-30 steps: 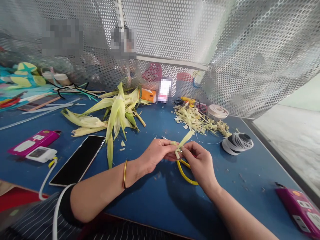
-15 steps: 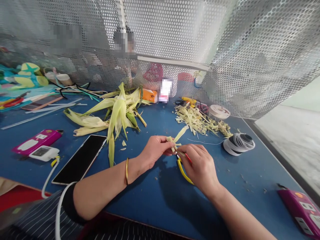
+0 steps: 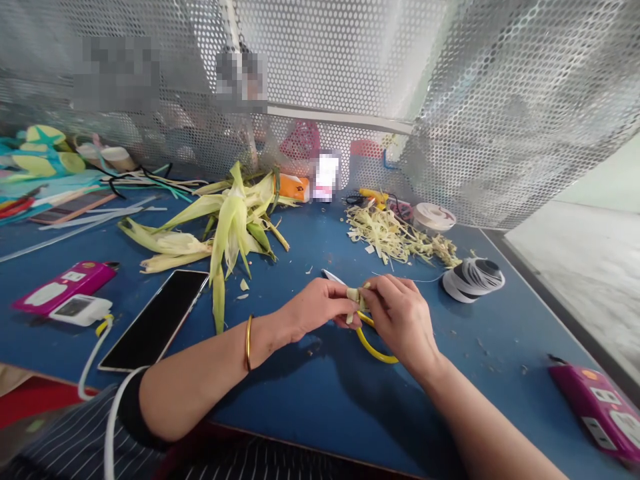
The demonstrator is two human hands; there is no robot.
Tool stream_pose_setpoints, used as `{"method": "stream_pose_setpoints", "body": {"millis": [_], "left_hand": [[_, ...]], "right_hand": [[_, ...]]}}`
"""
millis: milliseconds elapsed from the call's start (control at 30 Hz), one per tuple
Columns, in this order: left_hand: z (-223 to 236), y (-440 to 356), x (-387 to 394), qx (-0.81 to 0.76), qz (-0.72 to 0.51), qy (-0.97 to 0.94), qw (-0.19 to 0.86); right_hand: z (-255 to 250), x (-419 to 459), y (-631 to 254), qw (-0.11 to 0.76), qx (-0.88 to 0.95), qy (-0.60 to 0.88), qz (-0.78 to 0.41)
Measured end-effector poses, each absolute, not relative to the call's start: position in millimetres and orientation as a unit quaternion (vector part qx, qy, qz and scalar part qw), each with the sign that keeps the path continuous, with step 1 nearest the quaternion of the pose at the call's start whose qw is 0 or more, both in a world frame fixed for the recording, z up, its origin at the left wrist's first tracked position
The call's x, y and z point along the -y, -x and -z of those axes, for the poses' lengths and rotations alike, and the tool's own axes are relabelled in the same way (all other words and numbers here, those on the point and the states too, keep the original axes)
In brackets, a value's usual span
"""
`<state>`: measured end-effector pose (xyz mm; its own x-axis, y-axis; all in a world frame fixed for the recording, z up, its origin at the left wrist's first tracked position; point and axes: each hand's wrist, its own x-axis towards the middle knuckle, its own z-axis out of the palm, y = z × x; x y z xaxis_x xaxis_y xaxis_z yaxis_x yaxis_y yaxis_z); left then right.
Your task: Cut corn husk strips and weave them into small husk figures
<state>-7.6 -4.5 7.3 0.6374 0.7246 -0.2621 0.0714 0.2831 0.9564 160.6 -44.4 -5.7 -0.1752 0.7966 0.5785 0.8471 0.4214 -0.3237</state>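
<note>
Between my two hands is a small folded piece of pale green corn husk [image 3: 354, 297]. My left hand [image 3: 320, 307] pinches it between thumb and fingers from the left. From the other side, my right hand [image 3: 400, 313] closes its thumb and fingertips on the husk's right end. Scissors with yellow handles [image 3: 373, 348] lie on the table beneath my hands, their blade tip showing beyond my left fingers. A thin white thread trails behind my right hand to a spool of thread [image 3: 473, 280] on the right.
A heap of corn husks [image 3: 235, 227] lies left of centre, behind a black phone [image 3: 155, 320]. Shredded husk strips [image 3: 380, 233] are piled at the back right, near a white tape roll [image 3: 434, 217]. Purple power strips [image 3: 600, 407] sit at both sides; a perforated screen [image 3: 345, 60] stands behind.
The long husk end that stuck up between my hands is now folded down into a compact piece. My hands have shifted slightly right, and the scissors' blade has come into view.
</note>
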Motion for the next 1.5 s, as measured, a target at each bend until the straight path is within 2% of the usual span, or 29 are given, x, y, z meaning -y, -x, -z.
{"method": "stream_pose_setpoints", "body": {"millis": [100,300,500,833,1133,1367,1500], "left_hand": [[-4.6,5.6,5.7,-0.367,-0.239,-0.561,0.703],[7.7,-0.6,9.1,-0.407,-0.309,-0.549,0.662],[13.1,-2.2,9.9,-0.397,-0.345,-0.556,0.644],[4.7,-5.6,13.8,-0.458,-0.330,-0.434,0.702],[7.3,-5.6,9.7,-0.447,-0.394,-0.425,0.681],[2.5,0.3,-2.6,-0.478,-0.417,-0.398,0.662],[4.4,1.1,-1.1,-0.467,-0.418,-0.404,0.666]], "right_hand": [[10.1,45.6,-156.6,0.375,0.732,0.568,-0.001],[15.8,44.9,-148.6,0.433,0.624,0.627,-0.172],[17.6,42.4,-146.4,0.476,0.561,0.628,-0.254],[26.1,39.9,-144.0,0.510,0.517,0.610,-0.318],[27.3,37.1,-145.2,0.499,0.455,0.621,-0.398],[11.8,41.9,-143.9,0.529,0.516,0.501,-0.450],[11.5,42.6,-143.7,0.536,0.524,0.506,-0.427]]}}
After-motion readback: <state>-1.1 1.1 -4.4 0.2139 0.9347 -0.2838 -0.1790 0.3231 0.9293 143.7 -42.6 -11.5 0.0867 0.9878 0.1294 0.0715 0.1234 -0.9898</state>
